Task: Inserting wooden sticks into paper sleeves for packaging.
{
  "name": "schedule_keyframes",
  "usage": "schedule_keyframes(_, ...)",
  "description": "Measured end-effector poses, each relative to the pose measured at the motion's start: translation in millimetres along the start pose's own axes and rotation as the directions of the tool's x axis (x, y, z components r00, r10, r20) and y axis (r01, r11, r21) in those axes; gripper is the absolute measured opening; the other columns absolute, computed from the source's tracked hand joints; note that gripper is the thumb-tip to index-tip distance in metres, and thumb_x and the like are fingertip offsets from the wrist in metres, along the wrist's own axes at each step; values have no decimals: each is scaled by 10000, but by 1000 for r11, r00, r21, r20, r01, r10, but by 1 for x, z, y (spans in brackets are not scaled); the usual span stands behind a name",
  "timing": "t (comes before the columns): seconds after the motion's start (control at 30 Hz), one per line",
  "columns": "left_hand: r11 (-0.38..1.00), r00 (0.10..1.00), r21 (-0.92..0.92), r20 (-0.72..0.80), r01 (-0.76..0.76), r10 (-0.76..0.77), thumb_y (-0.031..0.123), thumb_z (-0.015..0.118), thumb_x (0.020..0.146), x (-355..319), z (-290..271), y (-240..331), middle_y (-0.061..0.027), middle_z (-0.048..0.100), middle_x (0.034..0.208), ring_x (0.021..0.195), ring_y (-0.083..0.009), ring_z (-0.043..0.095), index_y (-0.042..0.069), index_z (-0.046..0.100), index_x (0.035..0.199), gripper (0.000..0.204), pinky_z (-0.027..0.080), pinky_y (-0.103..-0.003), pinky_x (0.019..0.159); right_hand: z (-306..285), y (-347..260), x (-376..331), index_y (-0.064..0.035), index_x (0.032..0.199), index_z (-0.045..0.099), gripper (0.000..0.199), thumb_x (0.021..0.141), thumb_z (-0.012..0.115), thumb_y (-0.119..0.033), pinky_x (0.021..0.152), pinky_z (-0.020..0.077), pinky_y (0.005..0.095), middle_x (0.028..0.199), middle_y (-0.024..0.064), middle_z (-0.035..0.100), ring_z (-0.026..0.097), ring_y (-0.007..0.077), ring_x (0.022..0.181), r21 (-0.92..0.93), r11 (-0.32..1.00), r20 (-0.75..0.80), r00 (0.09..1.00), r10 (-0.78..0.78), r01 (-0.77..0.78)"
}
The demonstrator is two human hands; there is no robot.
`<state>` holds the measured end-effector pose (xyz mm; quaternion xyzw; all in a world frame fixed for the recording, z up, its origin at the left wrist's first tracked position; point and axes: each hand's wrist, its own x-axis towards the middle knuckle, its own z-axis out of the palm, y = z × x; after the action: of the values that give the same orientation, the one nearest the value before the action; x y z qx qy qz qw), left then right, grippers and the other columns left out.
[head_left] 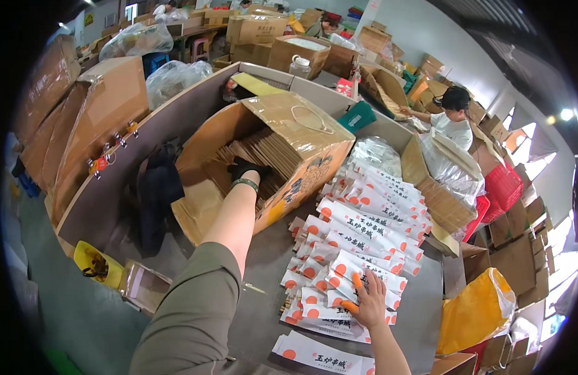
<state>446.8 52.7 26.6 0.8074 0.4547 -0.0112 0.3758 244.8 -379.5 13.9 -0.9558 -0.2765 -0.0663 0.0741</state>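
My left hand point(248, 170), in a black glove with a band at the wrist, reaches into an open cardboard box point(317, 147) tilted on its side. It lies over tightly packed thin brown pieces point(264, 147) whose kind I cannot make out; its fingers look spread, though the dark glove blurs them. On the right, my right hand point(369, 303) rests on a long overlapping pile of white paper packets point(358, 234) with orange dots and dark lettering. Orange covers sit on two of its digits, and its fingers are stretched out. Separate packets point(323, 355) lie at the near edge.
Low partitions point(107, 187) border the grey table point(258, 300). A dark cloth point(157, 194) hangs at left, above a yellow container point(98, 265). At right stand an opened carton point(439, 181), red baskets point(503, 190) and a yellow sack point(476, 312). A co-worker point(455, 119) is beyond.
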Motion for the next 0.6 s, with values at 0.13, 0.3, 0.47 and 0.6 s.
schedule_keyframes(0.13,997,996,64,-81,38,-33,656,684,704,5,-18,-28,-186,276,1538,1388,-327,345,71,206,1511,1105,334,-407,1123,0,1,7,-154,1368,513,770,752,669,-591,1118,238,511,1457,177,363,323,382,1352,5,1000,25,999,21,-21)
schedule_keyframes(0.3,976,988,218,-156,26,8,597,725,707,-5,-45,-53,-184,322,1513,1372,-326,367,63,293,1467,1023,346,-404,1114,-4,3,11,-156,1383,497,772,738,718,-517,1120,248,506,1453,169,370,336,383,1334,-4,999,-33,999,32,-32)
schedule_keyframes(0.47,711,863,639,-144,-293,485,493,721,746,-33,-65,8,-166,448,1422,1313,-319,424,87,501,1353,763,359,-441,1082,-3,8,10,-168,1386,497,771,737,715,-523,1114,252,509,1442,177,384,346,383,1333,28,1000,-59,998,4,-3)
schedule_keyframes(0.6,293,555,658,229,-694,800,338,428,936,-21,-26,57,-70,472,1420,1299,-205,432,135,534,1334,460,358,-323,1053,12,11,2,-193,1380,512,810,713,690,-616,1107,247,527,1443,184,377,356,382,1330,15,1000,9,1000,18,-18)
